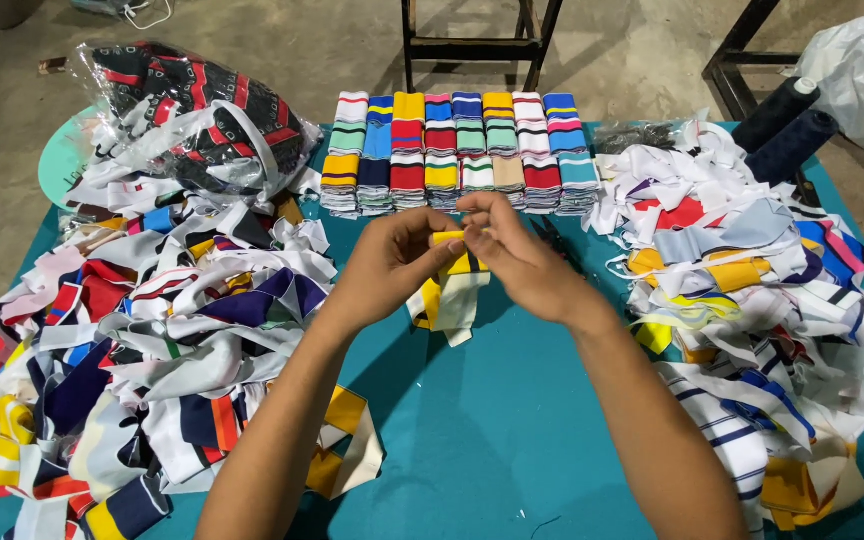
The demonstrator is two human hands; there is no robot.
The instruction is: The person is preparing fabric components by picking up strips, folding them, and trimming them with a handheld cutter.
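My left hand [392,262] and my right hand [517,255] meet above the middle of a teal table [492,420]. Both pinch the top of a yellow and white ribbed fabric strip with dark stripes [452,290], which hangs folded below my fingers. Just beyond my hands stand rows of neatly folded striped strips [457,150] in many colours.
A loose heap of mixed fabric strips [152,330] covers the left side, another heap [752,290] the right. A clear plastic bag of dark patterned cloth [192,110] lies at the back left. Two dark thread cones [787,125] and a white bag [862,70] sit back right.
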